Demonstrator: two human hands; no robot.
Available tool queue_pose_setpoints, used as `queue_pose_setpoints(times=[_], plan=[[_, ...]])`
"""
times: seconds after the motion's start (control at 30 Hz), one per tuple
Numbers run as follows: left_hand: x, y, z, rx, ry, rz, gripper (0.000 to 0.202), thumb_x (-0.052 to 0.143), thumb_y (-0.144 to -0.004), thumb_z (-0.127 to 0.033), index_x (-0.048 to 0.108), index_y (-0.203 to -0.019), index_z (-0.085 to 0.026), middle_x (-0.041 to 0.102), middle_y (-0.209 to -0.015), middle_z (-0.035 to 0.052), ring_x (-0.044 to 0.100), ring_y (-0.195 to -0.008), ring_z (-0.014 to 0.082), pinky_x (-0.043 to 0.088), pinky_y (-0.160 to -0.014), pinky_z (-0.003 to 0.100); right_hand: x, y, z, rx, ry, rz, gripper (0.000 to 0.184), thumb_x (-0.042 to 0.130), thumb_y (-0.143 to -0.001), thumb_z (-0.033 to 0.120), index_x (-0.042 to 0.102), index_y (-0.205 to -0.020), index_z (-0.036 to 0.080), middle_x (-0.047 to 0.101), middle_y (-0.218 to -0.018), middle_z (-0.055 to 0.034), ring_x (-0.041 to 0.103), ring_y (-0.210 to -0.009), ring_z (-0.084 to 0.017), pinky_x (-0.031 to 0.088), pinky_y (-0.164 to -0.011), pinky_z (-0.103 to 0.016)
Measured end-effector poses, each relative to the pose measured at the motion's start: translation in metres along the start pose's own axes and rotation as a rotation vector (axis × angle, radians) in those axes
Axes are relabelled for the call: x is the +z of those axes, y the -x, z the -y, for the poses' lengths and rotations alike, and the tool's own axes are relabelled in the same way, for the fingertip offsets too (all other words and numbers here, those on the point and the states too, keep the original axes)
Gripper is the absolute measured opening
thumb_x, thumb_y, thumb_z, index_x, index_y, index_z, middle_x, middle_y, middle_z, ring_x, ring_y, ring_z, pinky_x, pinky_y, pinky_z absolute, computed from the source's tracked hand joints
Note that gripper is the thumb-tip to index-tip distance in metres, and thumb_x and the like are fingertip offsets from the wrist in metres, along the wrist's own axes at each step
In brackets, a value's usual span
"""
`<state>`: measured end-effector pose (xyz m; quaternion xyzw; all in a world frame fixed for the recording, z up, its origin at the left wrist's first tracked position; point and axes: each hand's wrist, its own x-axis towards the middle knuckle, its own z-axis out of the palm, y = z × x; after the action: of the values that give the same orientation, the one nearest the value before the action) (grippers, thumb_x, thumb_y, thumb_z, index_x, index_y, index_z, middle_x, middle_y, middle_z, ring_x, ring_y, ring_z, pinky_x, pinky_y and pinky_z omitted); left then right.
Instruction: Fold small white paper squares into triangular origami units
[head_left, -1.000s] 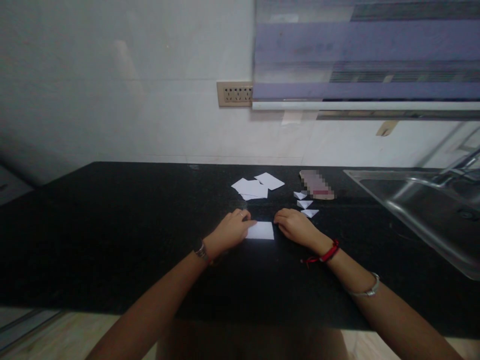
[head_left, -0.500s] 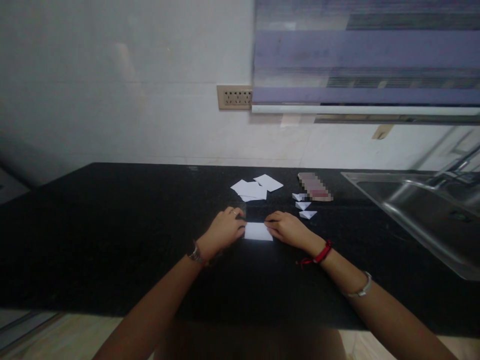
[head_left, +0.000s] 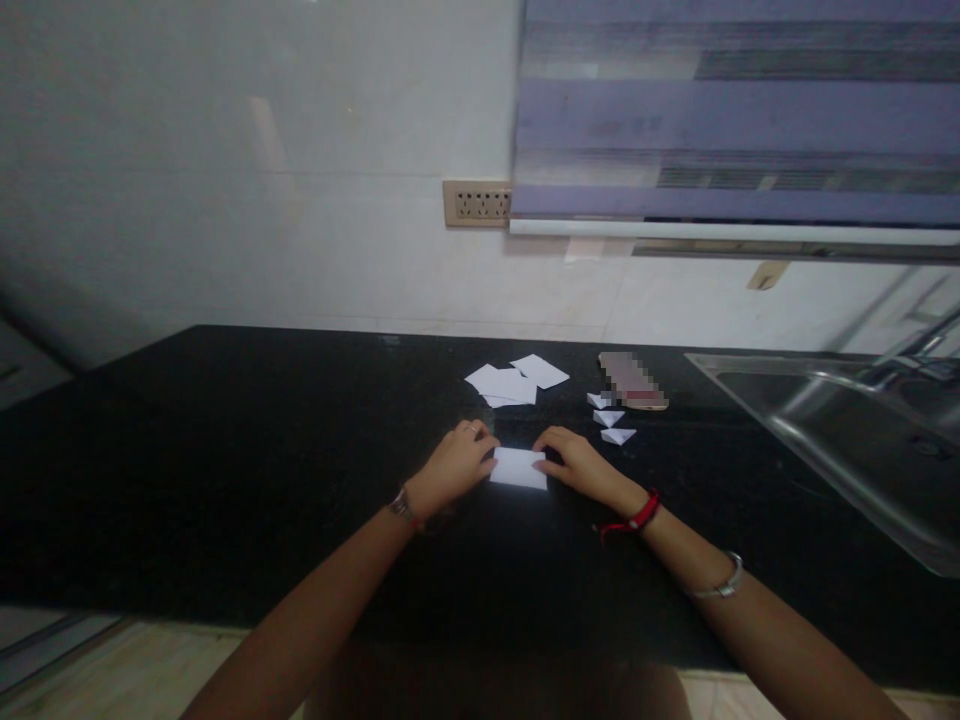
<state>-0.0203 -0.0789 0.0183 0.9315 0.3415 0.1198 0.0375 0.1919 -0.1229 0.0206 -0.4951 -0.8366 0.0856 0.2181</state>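
A small white paper rectangle [head_left: 518, 468] lies flat on the black counter [head_left: 225, 450]. My left hand [head_left: 454, 467] rests at its left edge, fingers curled and pressing on it. My right hand [head_left: 576, 463] presses on its right edge, fingertips on the paper. Both hands hold the sheet against the counter. A watch sits on my left wrist, a red string and a thin bracelet on my right arm.
Several loose white paper sheets [head_left: 511, 381] lie behind the hands. Three small folded paper triangles [head_left: 610, 418] sit to the right, beside a phone [head_left: 632, 380]. A steel sink [head_left: 847, 430] fills the right side. A wall socket [head_left: 475, 203] is on the tiled wall.
My right hand has slid left onto the paper's right edge. The visible paper has become narrower between the hands. My left hand has stayed at the left edge.
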Motion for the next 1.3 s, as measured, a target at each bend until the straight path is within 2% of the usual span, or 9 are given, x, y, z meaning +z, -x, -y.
queue_pose_setpoints(times=[0.07,0.17,0.37,0.5,0.67,0.8,0.9,1.03,1.3], plan=[[0.002,-0.002,0.000,-0.015,0.084,-0.020,0.019,0.050,-0.076,-0.028,0.056,-0.091,-0.018,0.048,-0.100,0.0067,0.042,-0.095,0.0197,0.036,-0.081,0.033,0.002,0.000,-0.001,0.091,-0.076,-0.008,0.009,0.055,-0.072,0.020,0.056,-0.078,0.012,0.056,-0.073,-0.0040,0.051,-0.067,-0.013,0.040,-0.062,-0.024],[0.004,-0.005,-0.002,-0.027,0.211,-0.065,0.011,0.050,-0.075,-0.022,0.055,-0.083,-0.016,0.052,-0.092,0.0048,0.045,-0.089,0.0179,0.037,-0.079,0.030,0.003,0.000,-0.001,0.151,-0.182,-0.007,0.012,0.055,-0.071,0.017,0.056,-0.082,0.013,0.055,-0.067,-0.0009,0.049,-0.059,-0.011,0.038,-0.056,-0.022],[-0.003,-0.006,-0.010,-0.075,0.443,-0.180,0.011,0.040,-0.080,-0.019,0.051,-0.079,-0.016,0.055,-0.075,0.0004,0.050,-0.070,0.0123,0.037,-0.064,0.023,-0.003,-0.001,0.005,0.058,-0.203,-0.028,0.013,0.052,-0.074,0.021,0.063,-0.073,0.014,0.053,-0.068,-0.0023,0.048,-0.062,-0.011,0.036,-0.056,-0.022],[-0.006,-0.006,-0.013,-0.061,0.483,-0.203,0.013,0.041,-0.080,-0.019,0.053,-0.077,-0.016,0.056,-0.076,0.0004,0.051,-0.072,0.0122,0.037,-0.065,0.022,-0.004,-0.001,0.011,0.053,-0.218,-0.054,0.017,0.051,-0.075,0.022,0.063,-0.084,0.015,0.053,-0.070,-0.0023,0.047,-0.061,-0.011,0.035,-0.056,-0.021],[-0.005,-0.007,-0.016,-0.069,0.548,-0.226,0.015,0.042,-0.080,-0.022,0.055,-0.081,-0.016,0.058,-0.078,0.0015,0.052,-0.073,0.0123,0.037,-0.066,0.021,-0.002,-0.001,0.010,0.081,-0.279,-0.059,0.017,0.048,-0.077,0.022,0.063,-0.080,0.014,0.056,-0.070,-0.0025,0.047,-0.060,-0.010,0.035,-0.055,-0.021],[-0.004,-0.006,-0.017,-0.129,0.649,-0.203,0.017,0.042,-0.080,-0.024,0.056,-0.082,-0.015,0.058,-0.074,0.0009,0.052,-0.067,0.0110,0.037,-0.059,0.020,0.002,0.000,0.008,0.175,-0.397,-0.060,0.017,0.048,-0.076,0.024,0.060,-0.081,0.013,0.056,-0.066,-0.0010,0.047,-0.057,-0.010,0.035,-0.052,-0.020],[-0.005,-0.006,-0.019,-0.148,0.700,-0.174,0.016,0.042,-0.078,-0.024,0.055,-0.080,-0.015,0.057,-0.071,-0.0001,0.051,-0.063,0.0100,0.037,-0.056,0.018,0.003,-0.001,0.010,0.188,-0.382,-0.086,0.017,0.049,-0.075,0.025,0.059,-0.077,0.013,0.055,-0.063,-0.0002,0.045,-0.054,-0.009,0.034,-0.050,-0.020],[-0.008,-0.004,-0.024,-0.138,0.729,-0.134,0.013,0.044,-0.077,-0.024,0.053,-0.079,-0.015,0.055,-0.067,-0.0016,0.050,-0.060,0.0087,0.036,-0.054,0.017,0.001,-0.002,0.016,0.138,-0.329,-0.119,0.013,0.048,-0.075,0.021,0.059,-0.074,0.014,0.057,-0.066,-0.0012,0.047,-0.057,-0.010,0.034,-0.052,-0.020],[-0.009,-0.005,-0.030,-0.091,0.626,-0.107,0.014,0.044,-0.076,-0.021,0.056,-0.074,-0.015,0.057,-0.069,-0.0004,0.050,-0.063,0.0097,0.038,-0.059,0.019,0.002,-0.001,0.022,0.045,-0.296,-0.122,0.012,0.047,-0.072,0.013,0.059,-0.073,0.013,0.059,-0.072,-0.0034,0.052,-0.065,-0.011,0.037,-0.060,-0.021]])
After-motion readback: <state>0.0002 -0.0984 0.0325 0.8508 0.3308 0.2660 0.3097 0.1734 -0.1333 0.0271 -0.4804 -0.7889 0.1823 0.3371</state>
